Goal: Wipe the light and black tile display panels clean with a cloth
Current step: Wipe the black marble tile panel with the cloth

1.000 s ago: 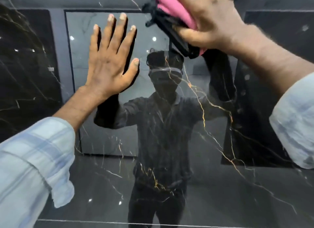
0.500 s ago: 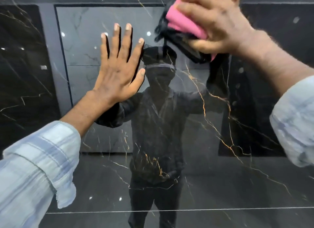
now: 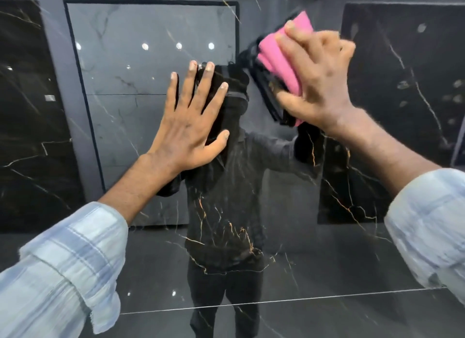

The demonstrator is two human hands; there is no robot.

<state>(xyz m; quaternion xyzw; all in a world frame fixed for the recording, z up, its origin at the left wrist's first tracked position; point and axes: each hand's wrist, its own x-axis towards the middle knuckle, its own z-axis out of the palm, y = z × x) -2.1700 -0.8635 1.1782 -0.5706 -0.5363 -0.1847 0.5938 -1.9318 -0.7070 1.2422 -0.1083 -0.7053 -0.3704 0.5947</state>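
Note:
A glossy black tile panel (image 3: 289,257) with gold and white veins fills the head view and mirrors a person. My left hand (image 3: 191,121) lies flat on it with fingers spread, at centre. To the upper right, my right hand (image 3: 319,78) grips a folded pink cloth (image 3: 279,58) and presses it against the panel. The cloth's dark reflection shows just left of it. Part of the cloth is hidden under my fingers.
Reflected in the gloss are a light grey tile panel (image 3: 151,68) at upper left and darker panels (image 3: 407,86) at right. A thin grout line (image 3: 276,301) crosses the panel low down. Light blue shirt sleeves (image 3: 63,269) cover both forearms.
My right hand has carried the pink cloth downward and to the right across the panel. The left hand stays flat on the tile, sitting lower in view as the camera shifted.

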